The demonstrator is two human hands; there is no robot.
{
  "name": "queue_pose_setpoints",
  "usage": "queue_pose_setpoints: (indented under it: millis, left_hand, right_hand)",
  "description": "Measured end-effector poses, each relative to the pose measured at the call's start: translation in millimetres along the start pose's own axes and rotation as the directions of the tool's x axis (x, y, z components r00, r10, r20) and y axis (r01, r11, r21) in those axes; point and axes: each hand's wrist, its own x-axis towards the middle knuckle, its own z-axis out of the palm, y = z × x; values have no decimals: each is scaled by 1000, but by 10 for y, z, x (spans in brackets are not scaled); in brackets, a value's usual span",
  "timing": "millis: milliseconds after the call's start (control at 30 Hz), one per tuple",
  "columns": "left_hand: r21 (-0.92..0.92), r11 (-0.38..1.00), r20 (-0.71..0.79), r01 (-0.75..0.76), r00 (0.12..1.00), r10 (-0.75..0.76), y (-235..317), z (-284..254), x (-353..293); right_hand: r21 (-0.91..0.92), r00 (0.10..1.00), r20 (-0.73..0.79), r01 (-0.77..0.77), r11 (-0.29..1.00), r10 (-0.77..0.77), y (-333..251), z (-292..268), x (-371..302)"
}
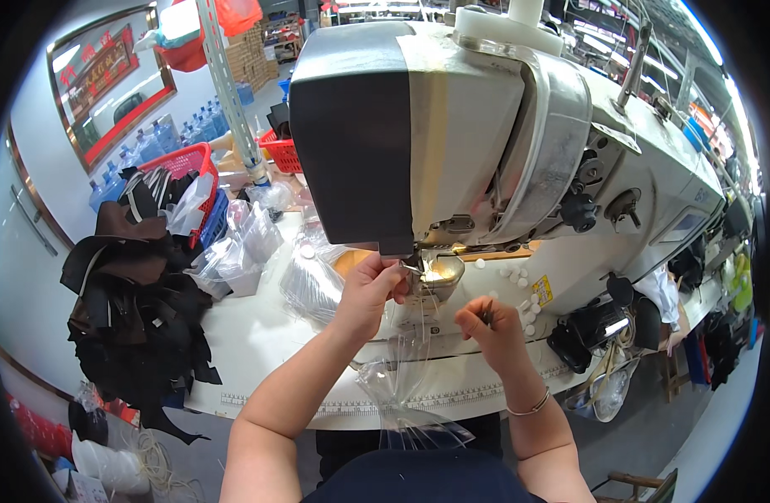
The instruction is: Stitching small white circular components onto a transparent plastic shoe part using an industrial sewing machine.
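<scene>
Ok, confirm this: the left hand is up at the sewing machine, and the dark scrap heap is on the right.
Wrong side: the head view shows the dark scrap heap on the left. The left hand is up at the sewing machine.

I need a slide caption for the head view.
Left hand beneath an industrial sewing machine's head, right hand holding a small dark object.

The sewing machine point(477, 126) stands on the table point(247, 344), right of scraps point(134, 310).
</scene>
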Motion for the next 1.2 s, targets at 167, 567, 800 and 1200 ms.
queue_pose_setpoints:
  millis: [167, 567, 800, 1200]
  left_hand:
    - [-8, 993, -52, -114, 992, 113, -100, 58, -71]
    - [-106, 984, -70, 141, 986, -149, 28, -5, -59]
    - [-256, 966, -215, -40, 976, -17, -188, 146, -148]
    - [-92, 971, -330, -221, 927, 180, -364, 318, -272]
  right_hand:
    - [106, 995, 60, -80, 991, 74, -69, -170, 140]
    - [229, 986, 120, -137, 964, 112, -94, -432, 571]
    - [320, 975, 185, -181, 930, 126, 52, -662, 904]
    - [153, 929, -280, 294, 944, -243, 1252, -912, 1906]
